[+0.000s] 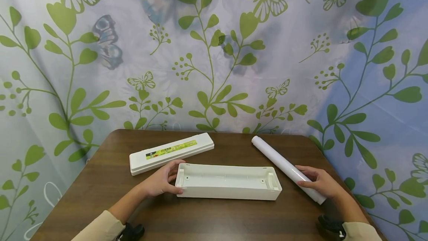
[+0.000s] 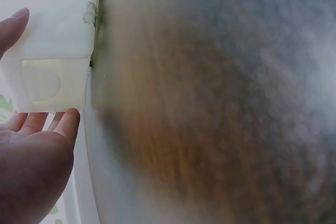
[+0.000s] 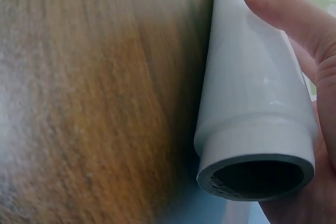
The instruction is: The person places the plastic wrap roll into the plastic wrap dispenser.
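Observation:
A long white open-topped box point(image 1: 230, 193) lies on the table in front of me in the head view. My left hand point(image 1: 159, 180) grips its left end, thumb at the front wall and fingers round the back. The left wrist view shows the box's end point(image 2: 55, 82) between thumb and fingers. To the right, a white roll of cling film point(image 1: 278, 161) slants across the table. My right hand point(image 1: 319, 182) holds its near end, with the thumb on top. In the right wrist view, the roll's hollow core point(image 3: 257, 140) sticks out at that end.
Behind the box, on the left, lies a long white lid point(image 1: 182, 155) with a yellow-green label. The brown wooden table point(image 1: 214, 220) ends at a leaf-and-butterfly patterned curtain point(image 1: 214, 62), which also hangs along both sides.

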A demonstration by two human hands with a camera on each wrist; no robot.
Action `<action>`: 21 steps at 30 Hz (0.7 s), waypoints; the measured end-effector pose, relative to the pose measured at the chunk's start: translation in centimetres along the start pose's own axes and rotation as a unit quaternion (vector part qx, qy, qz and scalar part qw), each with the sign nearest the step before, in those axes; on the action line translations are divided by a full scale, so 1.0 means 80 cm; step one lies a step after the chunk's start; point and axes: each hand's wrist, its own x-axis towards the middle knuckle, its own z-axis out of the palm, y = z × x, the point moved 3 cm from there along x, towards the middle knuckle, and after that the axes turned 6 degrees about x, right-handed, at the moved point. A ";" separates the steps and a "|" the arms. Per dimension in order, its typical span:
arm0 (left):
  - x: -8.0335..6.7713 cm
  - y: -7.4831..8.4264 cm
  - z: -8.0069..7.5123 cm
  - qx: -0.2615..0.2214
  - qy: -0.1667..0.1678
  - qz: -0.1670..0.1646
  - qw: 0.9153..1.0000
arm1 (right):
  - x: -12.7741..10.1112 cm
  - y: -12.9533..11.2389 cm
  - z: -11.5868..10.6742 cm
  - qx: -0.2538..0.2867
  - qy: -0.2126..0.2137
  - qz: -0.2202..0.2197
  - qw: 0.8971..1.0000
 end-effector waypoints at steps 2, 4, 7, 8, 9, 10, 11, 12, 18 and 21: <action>0.000 0.000 0.000 0.002 0.000 0.000 1.000 | 0.000 -0.001 0.001 0.000 0.001 0.001 1.000; 0.000 0.000 -0.001 0.004 0.001 0.001 1.000 | 0.000 -0.002 0.001 -0.001 0.002 0.003 1.000; -0.001 0.000 -0.001 0.007 0.002 -0.002 1.000 | 0.000 -0.002 0.002 -0.005 0.008 0.006 1.000; -0.001 0.000 -0.001 0.007 0.002 -0.001 1.000 | 0.000 -0.003 0.002 -0.006 0.010 0.006 1.000; -0.001 0.000 -0.001 0.008 0.002 -0.002 1.000 | 0.000 -0.003 0.002 -0.007 0.012 0.006 1.000; -0.001 0.000 -0.001 0.008 0.002 -0.001 1.000 | 0.000 -0.003 0.003 -0.009 0.014 0.005 1.000; -0.001 0.000 -0.001 0.009 0.002 -0.002 1.000 | 0.000 -0.003 0.003 -0.010 0.016 0.006 1.000; -0.001 0.000 -0.001 0.009 0.002 -0.001 1.000 | 0.000 -0.003 0.003 -0.011 0.018 0.007 1.000; 0.000 0.000 -0.001 0.010 0.001 0.009 1.000 | 0.000 -0.003 0.004 -0.011 0.029 0.018 0.999; 0.001 0.001 -0.001 0.007 0.000 0.013 1.000 | 0.000 -0.003 0.004 -0.011 0.031 0.018 0.999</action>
